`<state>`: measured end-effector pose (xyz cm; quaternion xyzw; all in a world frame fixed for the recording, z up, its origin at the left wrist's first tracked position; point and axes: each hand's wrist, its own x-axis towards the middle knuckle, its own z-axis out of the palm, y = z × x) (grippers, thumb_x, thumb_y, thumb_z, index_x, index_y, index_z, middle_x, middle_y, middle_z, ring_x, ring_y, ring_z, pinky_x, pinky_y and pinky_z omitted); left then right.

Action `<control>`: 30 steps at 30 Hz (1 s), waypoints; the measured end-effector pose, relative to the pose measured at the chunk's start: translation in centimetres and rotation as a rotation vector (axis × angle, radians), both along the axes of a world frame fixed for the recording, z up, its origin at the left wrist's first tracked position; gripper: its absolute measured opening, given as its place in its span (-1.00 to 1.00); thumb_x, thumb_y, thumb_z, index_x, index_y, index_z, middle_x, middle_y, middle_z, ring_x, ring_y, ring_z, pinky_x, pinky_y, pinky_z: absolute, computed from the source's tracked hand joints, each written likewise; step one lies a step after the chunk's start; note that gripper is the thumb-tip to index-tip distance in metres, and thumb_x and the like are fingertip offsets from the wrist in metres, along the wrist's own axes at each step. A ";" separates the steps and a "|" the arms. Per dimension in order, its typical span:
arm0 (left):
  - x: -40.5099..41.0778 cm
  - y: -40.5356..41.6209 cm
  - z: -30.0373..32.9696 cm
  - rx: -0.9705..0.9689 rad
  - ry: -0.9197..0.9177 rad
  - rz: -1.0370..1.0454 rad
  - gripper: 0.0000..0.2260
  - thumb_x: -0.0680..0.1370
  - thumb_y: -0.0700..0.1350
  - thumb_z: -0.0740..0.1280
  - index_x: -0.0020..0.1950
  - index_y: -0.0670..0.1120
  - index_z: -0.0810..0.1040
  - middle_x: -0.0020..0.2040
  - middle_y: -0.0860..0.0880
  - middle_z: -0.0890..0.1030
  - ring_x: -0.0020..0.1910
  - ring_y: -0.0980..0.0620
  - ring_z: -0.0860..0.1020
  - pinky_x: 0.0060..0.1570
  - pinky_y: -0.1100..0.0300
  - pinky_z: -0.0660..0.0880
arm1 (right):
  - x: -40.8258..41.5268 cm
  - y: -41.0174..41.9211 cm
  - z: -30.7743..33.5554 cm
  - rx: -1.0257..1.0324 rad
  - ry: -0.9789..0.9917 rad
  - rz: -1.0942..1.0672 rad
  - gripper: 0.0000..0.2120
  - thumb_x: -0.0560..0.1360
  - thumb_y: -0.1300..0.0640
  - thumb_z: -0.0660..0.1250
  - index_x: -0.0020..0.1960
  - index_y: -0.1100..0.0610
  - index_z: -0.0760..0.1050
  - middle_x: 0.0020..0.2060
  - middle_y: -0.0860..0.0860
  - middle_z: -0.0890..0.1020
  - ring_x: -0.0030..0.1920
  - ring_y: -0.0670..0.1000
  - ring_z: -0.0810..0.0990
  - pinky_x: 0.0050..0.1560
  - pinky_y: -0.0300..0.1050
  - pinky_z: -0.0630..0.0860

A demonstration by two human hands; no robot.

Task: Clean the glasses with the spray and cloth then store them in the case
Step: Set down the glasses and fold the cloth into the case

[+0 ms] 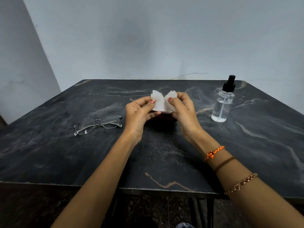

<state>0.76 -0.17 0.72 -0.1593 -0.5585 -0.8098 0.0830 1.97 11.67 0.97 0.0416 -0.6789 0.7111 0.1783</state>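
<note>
A small white cloth is held up above the middle of the table, folded in the centre. My left hand pinches its left side between thumb and fingers, and my right hand pinches its right side. Under the hands lies a dark red case, mostly hidden. Thin metal-framed glasses lie on the table to the left of my left hand, arms folded. A clear spray bottle with a black nozzle stands upright to the right.
The dark marble table runs to a pale wall behind it; its near edge is close to my body. A thin wire sticks out at the table's far edge.
</note>
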 end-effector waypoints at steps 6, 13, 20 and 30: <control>-0.5 -0.4 0.1 0.044 -0.058 0.157 -0.82 0.50 -0.31 0.28 -0.23 -0.13 0.60 -0.39 0.11 0.65 -0.37 0.20 0.59 -0.39 0.37 0.53 | -0.4 0.9 0.1 -0.068 0.054 -0.192 -0.82 0.49 0.22 0.26 -0.24 -0.01 0.46 -0.03 0.16 0.57 -0.13 -0.02 0.55 -0.12 -0.08 0.51; -2.2 -1.5 -0.3 -0.084 -0.106 0.440 -0.96 0.46 -0.27 0.36 -0.13 -0.21 0.60 -0.32 0.00 0.58 -0.51 0.26 0.51 -0.42 0.42 0.50 | -1.2 2.0 -0.3 -0.119 -0.044 -0.242 -0.88 0.46 0.26 0.35 -0.24 0.13 0.53 -0.28 0.08 0.60 -0.33 -0.05 0.53 -0.30 -0.26 0.50; -4.2 -2.6 0.2 -0.539 -0.038 0.664 -0.91 0.42 -0.22 0.40 -0.13 -0.22 0.64 -0.27 -0.11 0.64 -0.32 0.01 0.54 -0.16 0.15 0.51 | -2.5 2.4 -0.7 0.019 -0.129 -0.269 -0.84 0.40 0.27 0.41 -0.35 0.14 0.54 -0.40 0.07 0.59 -0.44 -0.03 0.49 -0.36 -0.20 0.46; -4.8 -2.7 0.3 -0.791 0.043 0.713 -0.92 0.40 -0.27 0.39 -0.15 -0.24 0.66 -0.23 -0.21 0.68 -0.20 -0.11 0.62 -0.14 0.19 0.47 | -3.6 2.4 -1.0 0.221 -0.167 -0.359 -0.79 0.32 0.25 0.47 -0.43 0.08 0.53 -0.44 0.10 0.62 -0.46 0.01 0.55 -0.18 0.08 0.59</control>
